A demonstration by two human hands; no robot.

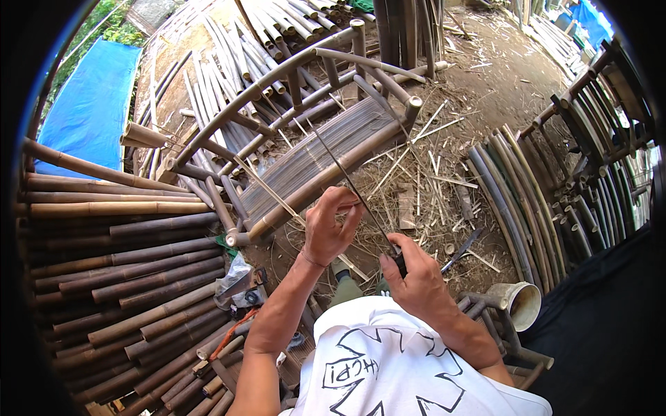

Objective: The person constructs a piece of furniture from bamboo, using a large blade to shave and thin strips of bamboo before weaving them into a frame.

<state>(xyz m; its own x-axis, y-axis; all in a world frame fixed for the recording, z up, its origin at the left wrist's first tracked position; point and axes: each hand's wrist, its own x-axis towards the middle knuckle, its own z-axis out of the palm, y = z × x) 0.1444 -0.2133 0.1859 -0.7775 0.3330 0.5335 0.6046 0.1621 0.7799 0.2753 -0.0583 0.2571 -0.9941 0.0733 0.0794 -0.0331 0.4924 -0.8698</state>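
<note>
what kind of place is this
Likely an outdoor bamboo furniture workshop. A half-built bamboo chair frame lies on its side on dirt strewn with shavings, stacked bamboo poles sit alongside, and the left hand and right hand work a thin strip.

My left grip [331, 225] pinches a thin bamboo strip [340, 166] (dark, slender); my right grip [416, 281] holds a knife [461, 251] near a bamboo chair [305, 163].

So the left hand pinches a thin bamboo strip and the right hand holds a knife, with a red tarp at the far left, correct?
Not quite: the tarp is blue, not red, as the head view shows. The left hand does pinch the strip, and the right hand holds the knife.
</note>
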